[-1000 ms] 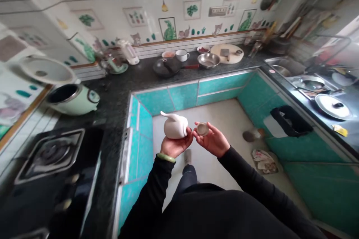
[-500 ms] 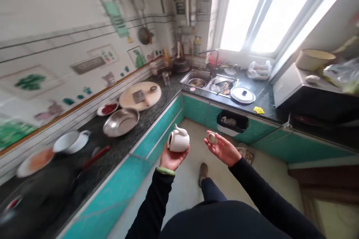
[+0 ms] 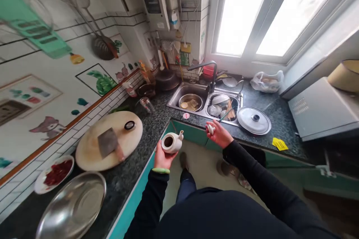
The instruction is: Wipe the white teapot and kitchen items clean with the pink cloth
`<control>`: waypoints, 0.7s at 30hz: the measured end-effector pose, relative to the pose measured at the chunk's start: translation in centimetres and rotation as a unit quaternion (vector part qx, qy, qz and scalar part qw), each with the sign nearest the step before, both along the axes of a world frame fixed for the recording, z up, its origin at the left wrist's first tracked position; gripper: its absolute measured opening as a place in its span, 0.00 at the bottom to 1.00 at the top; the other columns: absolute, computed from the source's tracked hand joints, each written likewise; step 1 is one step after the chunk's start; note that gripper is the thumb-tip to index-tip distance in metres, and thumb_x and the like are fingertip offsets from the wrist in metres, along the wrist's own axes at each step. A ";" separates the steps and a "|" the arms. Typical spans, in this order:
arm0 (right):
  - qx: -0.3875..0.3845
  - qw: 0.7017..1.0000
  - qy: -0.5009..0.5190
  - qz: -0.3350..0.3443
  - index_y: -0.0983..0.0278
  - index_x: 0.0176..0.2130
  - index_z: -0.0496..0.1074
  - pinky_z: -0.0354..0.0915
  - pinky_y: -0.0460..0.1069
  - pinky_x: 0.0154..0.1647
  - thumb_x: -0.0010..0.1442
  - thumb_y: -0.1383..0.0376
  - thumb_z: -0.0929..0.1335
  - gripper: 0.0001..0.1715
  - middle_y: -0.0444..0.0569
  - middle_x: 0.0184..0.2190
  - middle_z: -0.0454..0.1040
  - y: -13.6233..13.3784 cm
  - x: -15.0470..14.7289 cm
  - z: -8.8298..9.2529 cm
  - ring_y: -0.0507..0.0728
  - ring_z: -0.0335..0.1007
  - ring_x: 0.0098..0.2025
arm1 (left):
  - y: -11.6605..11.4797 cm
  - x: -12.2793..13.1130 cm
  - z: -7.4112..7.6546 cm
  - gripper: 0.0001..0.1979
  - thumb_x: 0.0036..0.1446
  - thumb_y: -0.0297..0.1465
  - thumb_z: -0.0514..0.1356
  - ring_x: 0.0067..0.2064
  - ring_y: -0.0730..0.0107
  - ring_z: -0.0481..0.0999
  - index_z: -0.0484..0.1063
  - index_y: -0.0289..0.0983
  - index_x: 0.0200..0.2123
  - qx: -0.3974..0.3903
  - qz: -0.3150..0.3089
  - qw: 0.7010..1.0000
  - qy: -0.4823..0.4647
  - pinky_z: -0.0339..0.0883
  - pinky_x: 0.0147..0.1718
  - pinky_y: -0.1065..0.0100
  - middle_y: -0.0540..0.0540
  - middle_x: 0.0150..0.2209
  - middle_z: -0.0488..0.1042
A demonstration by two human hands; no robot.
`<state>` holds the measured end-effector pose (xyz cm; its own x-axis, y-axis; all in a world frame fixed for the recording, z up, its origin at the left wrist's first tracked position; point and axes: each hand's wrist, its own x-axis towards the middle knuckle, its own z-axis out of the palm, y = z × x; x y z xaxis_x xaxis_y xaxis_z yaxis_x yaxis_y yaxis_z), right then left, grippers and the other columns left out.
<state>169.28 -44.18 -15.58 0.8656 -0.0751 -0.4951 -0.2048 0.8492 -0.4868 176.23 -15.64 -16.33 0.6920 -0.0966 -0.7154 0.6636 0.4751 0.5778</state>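
Note:
My left hand [image 3: 164,158] is wrapped round a small white teapot [image 3: 176,143]. The pot is tilted, so its dark round mouth faces me and its spout points up and to the right. Between the curled fingers of my right hand [image 3: 220,135] is a small white teapot lid [image 3: 211,129], held apart from the pot and seen edge-on. Both hands are in the air before the counter corner, the right one just in front of the sink [image 3: 204,111].
A cleaver [image 3: 108,142] lies on a round cutting board [image 3: 84,151] at left. Nearby are a plate of red meat [image 3: 58,172] and a metal basin [image 3: 91,198]. One sink bowl holds a metal bowl [image 3: 198,97], the other chopsticks and dishes. A pan lid [image 3: 249,125] lies right of them.
I have stepped nearer the sink, and the view has swung toward it. The teapot's mouth has turned more toward me. My right hand has tipped the lid onto its edge.

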 end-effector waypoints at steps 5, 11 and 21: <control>0.072 0.996 0.034 -0.044 0.63 0.46 0.73 0.70 0.45 0.26 0.75 0.48 0.60 0.24 0.51 0.35 0.79 -5.4 13.9 -1.5 0.54 0.76 0.31 | -7.2 16.0 -0.9 0.15 0.67 0.43 0.58 0.36 0.61 0.79 0.77 0.38 0.44 0.043 -0.066 0.997 -0.014 0.75 0.37 0.60 0.45 0.37 0.80; 0.042 0.983 0.125 -0.131 0.63 0.46 0.73 0.66 0.45 0.23 0.74 0.43 0.56 0.32 0.50 0.32 0.75 -13.2 29.7 -3.8 0.54 0.72 0.27 | -19.9 30.5 -0.1 0.19 0.66 0.46 0.58 0.37 0.62 0.80 0.79 0.37 0.42 0.125 -0.116 0.984 -0.052 0.73 0.35 0.65 0.45 0.34 0.80; 0.072 0.948 0.223 -0.214 0.60 0.40 0.67 0.58 0.42 0.19 0.77 0.56 0.52 0.22 0.43 0.27 0.69 -22.8 43.1 -9.9 0.50 0.62 0.22 | -30.1 40.3 -3.6 0.19 0.58 0.48 0.63 0.47 0.60 0.79 0.80 0.42 0.43 0.139 -0.137 0.978 -0.076 0.69 0.36 0.66 0.45 0.45 0.81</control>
<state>212.38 -67.01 -25.46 0.4737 -0.2756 -0.8364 0.0148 0.9521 -0.3054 216.54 -45.76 -19.96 0.7676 -0.1101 -0.6314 0.6406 0.1019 0.7611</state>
